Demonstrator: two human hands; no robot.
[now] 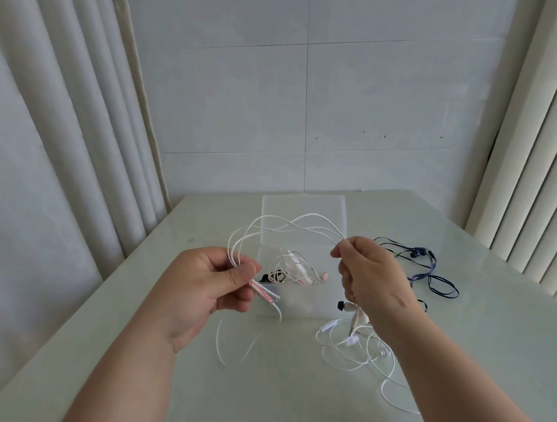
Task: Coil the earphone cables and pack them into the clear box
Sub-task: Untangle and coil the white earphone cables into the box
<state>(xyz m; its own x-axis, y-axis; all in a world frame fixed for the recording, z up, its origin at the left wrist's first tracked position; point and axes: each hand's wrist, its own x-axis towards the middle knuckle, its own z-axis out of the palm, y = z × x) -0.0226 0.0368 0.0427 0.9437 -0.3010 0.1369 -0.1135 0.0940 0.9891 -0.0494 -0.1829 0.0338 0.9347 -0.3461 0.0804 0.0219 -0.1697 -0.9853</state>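
Note:
A white earphone cable (284,221) arcs in several loops between my two hands, above the clear box (307,298). My left hand (210,282) pinches one end of the loops together with a pink-and-white piece, and a loose tail hangs down from it toward the table. My right hand (367,277) pinches the other end between thumb and forefinger. The box stands open with its lid (303,209) tilted up behind; inside lie coiled white and pink earphones (293,269).
Dark blue earphones (425,267) lie loose on the table to the right of the box. Another white earphone set (352,345) is tangled on the table under my right wrist. Curtains hang on both sides, a tiled wall behind the pale table (280,388).

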